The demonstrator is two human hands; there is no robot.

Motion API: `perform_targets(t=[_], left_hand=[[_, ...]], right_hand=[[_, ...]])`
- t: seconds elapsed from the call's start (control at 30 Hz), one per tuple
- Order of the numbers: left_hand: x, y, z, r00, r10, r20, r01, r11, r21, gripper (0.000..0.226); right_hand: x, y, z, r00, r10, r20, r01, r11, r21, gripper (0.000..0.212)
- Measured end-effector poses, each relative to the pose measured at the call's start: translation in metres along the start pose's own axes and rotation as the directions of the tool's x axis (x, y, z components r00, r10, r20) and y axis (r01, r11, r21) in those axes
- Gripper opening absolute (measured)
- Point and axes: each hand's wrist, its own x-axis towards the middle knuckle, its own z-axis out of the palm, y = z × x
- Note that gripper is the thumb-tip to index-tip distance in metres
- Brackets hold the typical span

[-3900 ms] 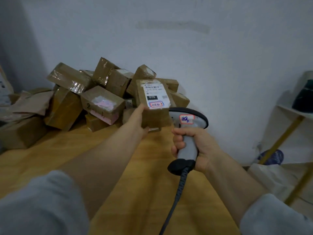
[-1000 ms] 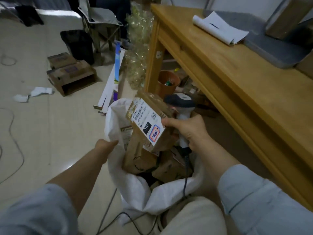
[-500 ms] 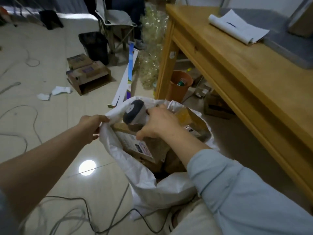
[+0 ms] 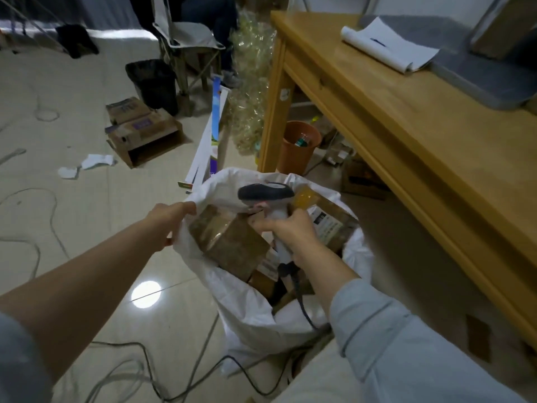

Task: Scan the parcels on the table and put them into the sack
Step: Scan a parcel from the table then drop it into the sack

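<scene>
A white sack (image 4: 247, 312) stands open on the floor beside the table, holding several brown parcels. My left hand (image 4: 168, 225) grips the sack's left rim and holds it open. My right hand (image 4: 290, 232) is over the sack's mouth, curled round the handle of the grey barcode scanner (image 4: 266, 193), whose cable runs down past my wrist. A brown taped parcel (image 4: 229, 242) lies tilted on top of the pile, and the fingertips of my right hand touch its upper corner. Another parcel with a white label (image 4: 328, 225) lies to the right of the scanner.
The wooden table (image 4: 406, 126) runs along the right with rolled paper (image 4: 389, 45) and a grey pad on it. Under it stand an orange bin (image 4: 299, 146) and boxes. Cardboard boxes (image 4: 142, 129), a black bin (image 4: 154, 82), a folding chair and loose cables lie on the tiled floor.
The labelled parcel went from the table pile into the sack. Since half a second ago it has turned brown side up, and my right hand has lifted a little with the scanner.
</scene>
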Motion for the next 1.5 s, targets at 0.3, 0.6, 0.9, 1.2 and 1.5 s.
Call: perform_targets(t=[0.3,0.6,0.9,1.2,1.5], left_hand=[[0.009,0.027,0.037,0.978,0.153,-0.144,-0.089,0.921,0.379,0.043],[0.006,0.034,0.041,0.987,-0.147,0.063,0.125,0.955,0.269,0.038],[-0.018,0.045,0.024,0.994,0.007,0.105,-0.041,0.942,0.332,0.050],[-0.053,0.084,0.001,0.705,0.576,-0.415,-0.590,0.800,0.109,0.030],[-0.060,0.029,-0.017,0.937,0.346,-0.052,-0.337,0.931,0.138,0.049]], right_hand=[[0.004,0.087,-0.119,0.886,0.365,-0.286,-0.320,0.928,0.193,0.058],[0.019,0.144,-0.138,0.891,0.442,-0.103,-0.300,0.743,0.599,0.029],[0.016,0.086,-0.107,0.965,0.193,-0.177,-0.099,0.895,0.436,0.046],[-0.034,-0.001,-0.115,0.816,-0.299,-0.494,0.391,0.916,0.092,0.022],[-0.040,0.038,-0.079,0.926,-0.110,-0.362,0.136,0.990,0.045,0.015]])
